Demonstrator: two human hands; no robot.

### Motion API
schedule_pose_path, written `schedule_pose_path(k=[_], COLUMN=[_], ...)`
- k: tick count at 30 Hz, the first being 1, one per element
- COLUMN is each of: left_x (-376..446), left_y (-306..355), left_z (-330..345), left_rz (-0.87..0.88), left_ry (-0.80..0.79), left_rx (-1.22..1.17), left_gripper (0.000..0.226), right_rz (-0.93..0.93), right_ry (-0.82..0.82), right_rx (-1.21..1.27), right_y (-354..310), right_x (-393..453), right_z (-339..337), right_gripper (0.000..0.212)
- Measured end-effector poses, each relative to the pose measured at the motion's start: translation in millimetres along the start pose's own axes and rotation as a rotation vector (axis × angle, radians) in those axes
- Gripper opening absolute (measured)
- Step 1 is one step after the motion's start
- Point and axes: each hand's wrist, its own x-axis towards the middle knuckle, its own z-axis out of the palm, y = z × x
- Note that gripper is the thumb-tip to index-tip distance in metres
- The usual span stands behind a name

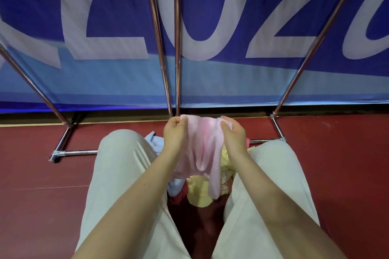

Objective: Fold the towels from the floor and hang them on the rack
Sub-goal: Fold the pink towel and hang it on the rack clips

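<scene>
Holding a pale pink towel (202,145) by its top edge, left hand (174,132) and right hand (233,132) pinch it shut-fingered; it hangs rumpled between the knees, near the rack (168,82), red floor (42,166) open either side.

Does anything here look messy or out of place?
Only the towels. Yellow, blue and red ones lie crumpled in a heap on the floor between the knees, and the pink towel held up by both hands hangs bunched, not yet folded.
</scene>
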Motion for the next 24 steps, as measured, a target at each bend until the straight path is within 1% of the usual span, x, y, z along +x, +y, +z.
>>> schedule_pose_path(k=[2,3,7,12,14,16,18,20,22,24], left_x=[-5.3,-7.5,-11.7,-16.7,-17.3,-14.3,-11.1,-8.8,-8.0,-10.6], left_y=[1.4,2.0,3.8,4.1,5.1,7.2,8.6,7.4,6.1,10.8], left_z=[6.9,10.5,23.3,34.6,37.7,37.7,35.2,34.6,35.3,35.4], left_rz=[-0.009,-0.010,-0.018,-0.047,-0.081,-0.126,-0.157,-0.185,-0.196,-0.242], left_ry=[-0.023,-0.026,-0.053,-0.063,-0.038,-0.018,-0.035,-0.051,-0.041,-0.037], left_rx=[-0.024,-0.031,-0.078,-0.123,-0.153,-0.209,-0.293,-0.278,-0.194,-0.210], left_gripper=[0.019,0.020,0.022,0.023,0.024,0.025,0.026,0.027,0.020,0.021], right_rz=[-0.070,-0.102,-0.160,-0.200,-0.178,-0.044,0.085,0.067,-0.046,-0.125], right_ry=[-0.021,-0.028,-0.058,-0.070,-0.075,-0.101,-0.154,-0.187,-0.198,-0.217], right_rx=[-0.004,-0.010,-0.018,-0.061,-0.066,0.075,0.177,0.144,0.014,-0.112], right_y=[-3.4,-5.2,-8.7,-10.5,-13.8,-17.5,-22.0,-23.1,-20.6,-20.8], right_x=[-1.4,-2.7,-5.4,-6.5,-7.7,-5.9,-5.2,-5.7,-4.9,-5.4], right_z=[5.5,8.6,20.2,26.7,29.8,34.2,36.5,33.7,27.3,21.7], right_gripper=[0.031,0.030,0.020,0.018,0.018,0.021,0.023,0.026,0.032,0.026])
